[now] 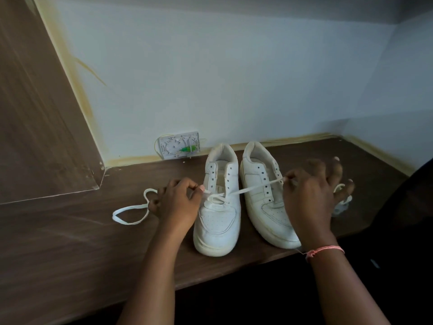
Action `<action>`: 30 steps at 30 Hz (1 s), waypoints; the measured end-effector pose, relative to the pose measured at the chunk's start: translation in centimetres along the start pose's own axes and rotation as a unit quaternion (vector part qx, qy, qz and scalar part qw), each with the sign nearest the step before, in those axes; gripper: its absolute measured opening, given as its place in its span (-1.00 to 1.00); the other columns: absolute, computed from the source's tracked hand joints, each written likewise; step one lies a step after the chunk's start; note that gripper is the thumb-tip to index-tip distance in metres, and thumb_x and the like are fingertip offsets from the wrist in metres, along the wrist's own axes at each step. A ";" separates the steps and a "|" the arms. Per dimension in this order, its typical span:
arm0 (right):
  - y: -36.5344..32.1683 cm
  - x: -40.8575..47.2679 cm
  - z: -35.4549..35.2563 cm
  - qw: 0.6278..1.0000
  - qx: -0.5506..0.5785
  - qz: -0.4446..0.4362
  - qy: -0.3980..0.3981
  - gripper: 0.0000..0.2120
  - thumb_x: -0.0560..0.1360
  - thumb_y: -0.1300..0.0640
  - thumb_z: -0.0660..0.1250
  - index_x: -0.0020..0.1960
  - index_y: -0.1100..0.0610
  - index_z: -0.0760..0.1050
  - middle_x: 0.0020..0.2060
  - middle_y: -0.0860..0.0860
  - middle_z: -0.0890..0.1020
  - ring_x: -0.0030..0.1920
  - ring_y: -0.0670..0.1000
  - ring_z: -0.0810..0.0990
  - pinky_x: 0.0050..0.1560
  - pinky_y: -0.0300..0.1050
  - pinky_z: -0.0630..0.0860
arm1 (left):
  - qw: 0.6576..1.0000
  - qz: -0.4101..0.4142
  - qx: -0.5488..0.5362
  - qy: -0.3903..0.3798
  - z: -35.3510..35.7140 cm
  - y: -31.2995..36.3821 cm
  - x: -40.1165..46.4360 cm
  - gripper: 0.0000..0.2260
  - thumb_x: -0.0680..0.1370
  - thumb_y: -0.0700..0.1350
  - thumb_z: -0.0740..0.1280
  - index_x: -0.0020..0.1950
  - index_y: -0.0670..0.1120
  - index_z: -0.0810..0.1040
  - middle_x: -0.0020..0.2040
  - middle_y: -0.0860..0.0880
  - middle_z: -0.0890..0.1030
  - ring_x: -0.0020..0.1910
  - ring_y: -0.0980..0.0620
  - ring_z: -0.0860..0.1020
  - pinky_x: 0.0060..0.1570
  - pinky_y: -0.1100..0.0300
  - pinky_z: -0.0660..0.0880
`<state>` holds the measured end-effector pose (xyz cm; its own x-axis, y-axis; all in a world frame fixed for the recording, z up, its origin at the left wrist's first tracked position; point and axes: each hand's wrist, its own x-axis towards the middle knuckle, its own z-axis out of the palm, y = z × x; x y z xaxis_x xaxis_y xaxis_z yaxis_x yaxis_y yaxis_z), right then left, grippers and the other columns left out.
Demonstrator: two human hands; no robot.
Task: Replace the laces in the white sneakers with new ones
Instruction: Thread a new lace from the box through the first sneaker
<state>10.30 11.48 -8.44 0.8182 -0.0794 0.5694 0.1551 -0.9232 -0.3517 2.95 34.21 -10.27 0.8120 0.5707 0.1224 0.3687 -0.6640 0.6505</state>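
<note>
Dim, soft daylight falls on the wall (234, 66), brightest above the sneakers (239, 195) and fading toward the dark lower right corner. Shadows are faint. The right hand (311, 195) is motion-blurred, fingertips smeared. Wide-angle distortion bends the desk (70, 254) edge and wall lines near the borders.

Matt white leather-look sneakers (236, 200), flat woven cloth lace (131, 214), smooth dark wood-grain table (70, 254).

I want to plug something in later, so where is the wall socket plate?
In the head view the white rectangular socket plate sits low on the pale wall, just above the dark wooden desk, left of and behind the left white sneaker.
</note>
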 end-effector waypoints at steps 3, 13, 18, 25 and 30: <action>-2.2 -1.3 0.8 0.997 0.014 -0.077 -0.016 -0.89 0.47 -0.01 0.41 -0.03 -0.04 0.63 0.39 0.05 0.40 0.53 0.20 -0.01 0.39 0.37 -0.03 | 0.999 0.003 -0.022 -0.023 -0.1 -0.1 0.0 -0.80 0.57 0.20 0.24 -0.16 0.14 0.50 0.04 0.16 0.47 0.25 -0.05 0.39 0.29 -0.09 0.23; -3.3 -2.0 2.6 0.991 0.015 -0.122 -0.052 -0.91 0.46 0.11 0.42 -0.16 0.13 0.62 0.10 0.09 0.54 0.33 0.19 0.27 0.32 0.44 0.11 | 0.994 0.008 -0.098 -0.056 0.4 -0.3 0.1 -0.79 0.60 0.14 0.22 -0.14 0.07 0.49 -0.20 0.14 0.60 -0.07 0.05 0.56 0.23 -0.20 0.36; -2.3 -1.7 2.2 0.991 0.025 -0.121 -0.041 -0.84 0.47 -0.03 0.42 -0.05 0.05 0.62 0.22 0.07 0.49 0.39 0.15 0.17 0.34 0.39 0.06 | 0.992 0.001 -0.116 -0.056 0.4 -0.2 0.2 -0.79 0.60 0.12 0.26 -0.18 0.06 0.47 -0.34 0.12 0.51 -0.22 0.03 0.50 0.21 -0.26 0.39; -4.6 -3.3 3.2 0.980 0.033 -0.174 -0.090 -0.89 0.38 0.05 0.52 -0.16 0.02 0.62 0.15 0.02 0.55 0.44 0.22 0.23 0.33 0.43 0.07 | 0.992 0.003 -0.121 -0.036 0.5 0.2 -0.3 -0.78 0.60 0.06 0.27 -0.22 0.04 0.45 -0.42 0.13 0.47 -0.30 0.09 0.45 0.20 -0.25 0.39; -2.8 -1.7 1.7 0.994 0.025 -0.097 -0.050 -0.90 0.32 0.12 0.53 -0.26 0.02 0.62 0.13 0.02 0.54 0.37 0.17 0.23 0.31 0.35 0.06 | 0.998 0.018 -0.054 -0.023 0.5 0.6 -0.5 -0.77 0.58 0.11 0.27 -0.24 0.06 0.48 -0.34 0.14 0.53 -0.16 0.10 0.51 0.27 -0.16 0.31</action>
<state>9.40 14.85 -9.62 0.8213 0.1382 0.5536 0.3403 -0.8974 -0.2809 3.02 33.30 -10.32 0.8447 0.5232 0.1130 0.2908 -0.6258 0.7237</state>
